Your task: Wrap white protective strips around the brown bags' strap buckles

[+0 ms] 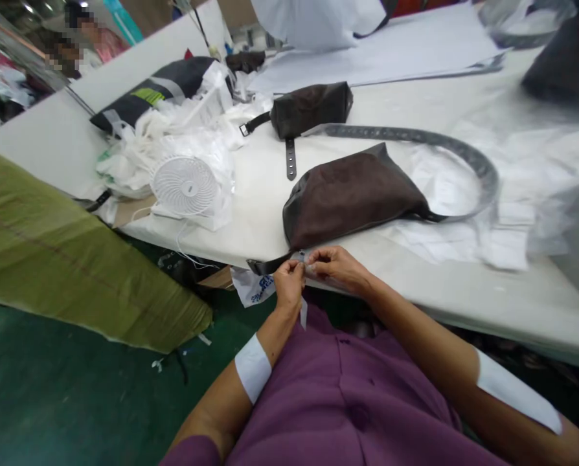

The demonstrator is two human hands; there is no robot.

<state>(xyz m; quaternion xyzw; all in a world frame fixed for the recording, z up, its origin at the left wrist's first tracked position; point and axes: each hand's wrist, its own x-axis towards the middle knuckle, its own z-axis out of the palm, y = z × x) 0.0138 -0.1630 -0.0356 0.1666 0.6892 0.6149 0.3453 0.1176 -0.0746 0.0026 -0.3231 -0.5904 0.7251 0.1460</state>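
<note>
At the table's front edge, my left hand (290, 283) pinches a whitish translucent strip (304, 314) whose tail hangs below the fingers. Close to its right, my right hand (339, 265) is closed in a pinch by the same spot; what its fingertips hold is too small to make out. Just beyond both hands lies a dark brown shoulder bag (352, 194) on its side. Its short black buckle strap (269, 265) reaches left past my left hand. The long strap (484, 169), in clear plastic wrap, curves off to the right.
A second brown bag (313, 109) lies farther back on the white table (255, 213). To the left stand a white fan (186, 186) and crumpled plastic wrapping (168, 133). White packing sheets (488, 243) lie at right. Green cloth (76, 259) slopes beside the table; people are in the background.
</note>
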